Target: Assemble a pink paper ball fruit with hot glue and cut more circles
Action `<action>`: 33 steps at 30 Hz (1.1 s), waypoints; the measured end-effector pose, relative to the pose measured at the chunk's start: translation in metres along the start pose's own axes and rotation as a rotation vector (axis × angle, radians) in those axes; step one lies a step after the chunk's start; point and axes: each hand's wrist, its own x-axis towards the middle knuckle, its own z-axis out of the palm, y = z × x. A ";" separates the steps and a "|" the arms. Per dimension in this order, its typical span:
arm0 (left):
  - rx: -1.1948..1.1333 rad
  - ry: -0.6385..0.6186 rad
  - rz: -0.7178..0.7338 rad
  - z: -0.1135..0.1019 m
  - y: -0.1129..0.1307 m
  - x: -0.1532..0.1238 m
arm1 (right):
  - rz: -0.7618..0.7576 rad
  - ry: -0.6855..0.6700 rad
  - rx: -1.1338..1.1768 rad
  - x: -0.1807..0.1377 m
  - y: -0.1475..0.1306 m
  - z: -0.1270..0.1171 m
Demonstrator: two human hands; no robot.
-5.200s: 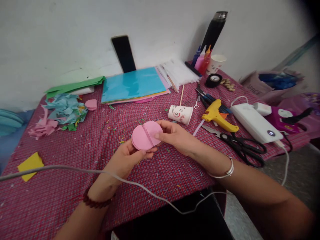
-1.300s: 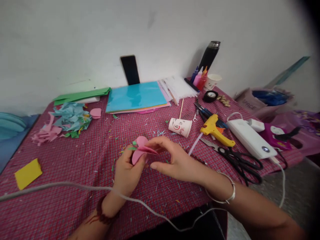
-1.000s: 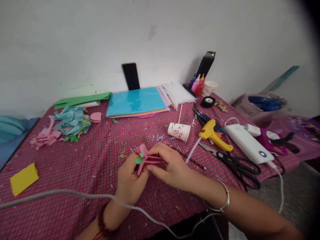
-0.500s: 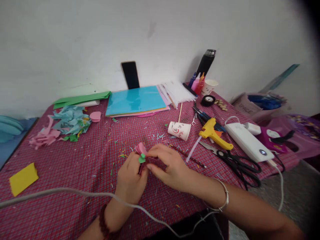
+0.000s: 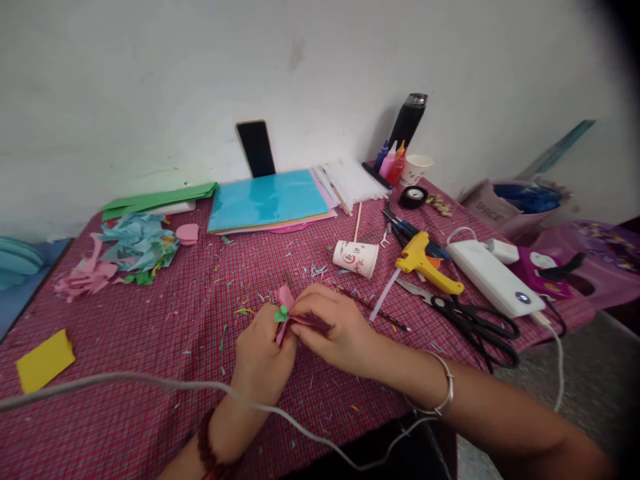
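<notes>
A small pink paper flower (image 5: 285,295) with a green paper centre (image 5: 281,314) is between my two hands, low in the middle of the head view. My left hand (image 5: 263,357) is closed around its left side, thumb and fingers pinching the paper. From the right, my right hand (image 5: 335,327) pinches another pink petal between thumb and forefinger. Part of the flower is hidden by the fingers. Around the hands, tiny paper snippets lie scattered on the red checked tablecloth (image 5: 190,373).
To the right lie a yellow glue gun (image 5: 423,263), black-handled scissors (image 5: 475,327), a tipped paper cup (image 5: 356,258) and a white power bank (image 5: 493,277). Paper scraps (image 5: 137,243) heap at left, near a yellow paper piece (image 5: 46,361). A white cable (image 5: 165,382) crosses in front.
The fingers have shifted slightly on the flower; more of the pink petal beside the right fingertips now shows. The whole view has moved a little.
</notes>
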 end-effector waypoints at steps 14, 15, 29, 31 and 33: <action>-0.041 -0.073 -0.086 0.001 0.010 0.002 | -0.031 -0.005 -0.097 0.001 -0.001 -0.001; -0.045 -0.080 -0.081 0.000 0.010 0.002 | -0.033 -0.007 -0.098 0.001 0.000 -0.002; -0.901 -0.145 -0.633 0.001 0.004 0.001 | 0.249 -0.011 0.293 0.006 0.002 -0.008; -1.069 -0.093 -0.762 0.002 0.008 0.004 | 0.318 -0.016 0.383 0.007 0.003 -0.007; -1.190 -0.053 -0.849 0.001 0.012 0.006 | 0.340 -0.023 0.413 0.006 0.005 -0.006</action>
